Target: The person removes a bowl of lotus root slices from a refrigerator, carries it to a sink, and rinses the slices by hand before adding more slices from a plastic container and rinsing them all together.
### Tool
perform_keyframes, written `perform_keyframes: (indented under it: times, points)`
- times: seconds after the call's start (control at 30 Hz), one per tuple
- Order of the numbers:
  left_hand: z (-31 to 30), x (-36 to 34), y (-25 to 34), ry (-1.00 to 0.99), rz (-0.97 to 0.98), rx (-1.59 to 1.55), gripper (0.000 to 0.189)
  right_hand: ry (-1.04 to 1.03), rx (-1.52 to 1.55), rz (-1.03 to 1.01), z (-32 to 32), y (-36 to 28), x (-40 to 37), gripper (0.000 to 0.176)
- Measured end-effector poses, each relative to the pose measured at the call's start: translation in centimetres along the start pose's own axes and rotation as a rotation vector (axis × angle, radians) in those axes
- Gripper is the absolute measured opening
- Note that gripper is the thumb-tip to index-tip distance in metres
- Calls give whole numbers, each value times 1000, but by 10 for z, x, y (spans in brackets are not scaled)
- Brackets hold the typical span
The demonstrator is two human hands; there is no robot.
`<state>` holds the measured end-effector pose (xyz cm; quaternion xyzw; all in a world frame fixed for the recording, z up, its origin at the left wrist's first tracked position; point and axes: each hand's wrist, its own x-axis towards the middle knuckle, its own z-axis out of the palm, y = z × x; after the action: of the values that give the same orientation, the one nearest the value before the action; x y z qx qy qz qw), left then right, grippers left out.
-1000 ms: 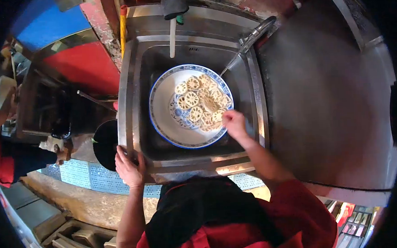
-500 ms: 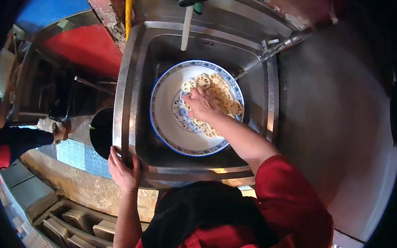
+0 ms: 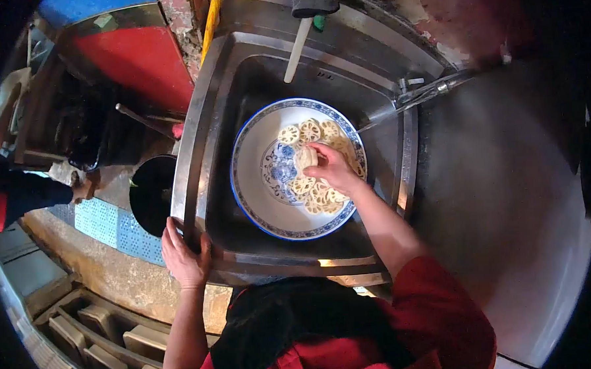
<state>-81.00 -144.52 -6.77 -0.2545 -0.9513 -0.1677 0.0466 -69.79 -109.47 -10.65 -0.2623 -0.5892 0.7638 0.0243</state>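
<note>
Lotus root slices [image 3: 325, 195] are the thing being handled, and a small pale bunch [image 3: 304, 160] of them is now in the right hand [image 3: 334, 171]. Half a second ago this hand was spread over the slices with its palm down; now thumb and fingers have come together on the bunch – so, in my judgement, the work has passed from feeling among the slices to holding some of them. The bunch lies at the fingertips, on the left side of the hand, clamped between the thumb below and the fingers above; how many slices are in it I cannot tell, nor whether it touches those beneath. Around this grip, the other slices lie loosely in the right half of the blue-and-white bowl [image 3: 251, 186], some above the hand, some below it, while the left half shows its bare white wall. The bowl stands inside the steel sink [image 3: 204, 122]. On the sink's near left corner rests the left hand [image 3: 186, 258], as before, its thumb apart from the fingers, with no slice in it. Farther out, a metal tap [image 3: 436, 89] points toward the bowl's right rim – and beyond the upper edge of the bowl hangs a white pipe [image 3: 299, 49].
</note>
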Motion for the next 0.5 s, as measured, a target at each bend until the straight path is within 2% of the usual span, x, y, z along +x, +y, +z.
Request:
perform_keyframes:
  times: [0.03, 0.1, 0.23, 0.3, 0.37, 0.5]
  points:
    - [0, 1, 1, 3, 1, -7, 78, 4, -6, -3, -7, 2, -4, 58]
    - [-1, 1, 2, 17, 5, -19, 78, -127, 401, 36, -20, 8, -13, 59]
    - [-2, 0, 1, -21, -21, -25, 82, -189, 705, -9, -11, -7, -34, 62]
    - [-1, 0, 0, -18, -18, -26, 82, -206, 717, -29, -9, -8, -39, 64]
    - [-1, 0, -2, -14, -11, -23, 82, -167, 749, 34, -6, -15, -45, 61]
    - [-2, 0, 0, -9, -5, -15, 81, -154, 709, -11, 0, -10, -44, 56]
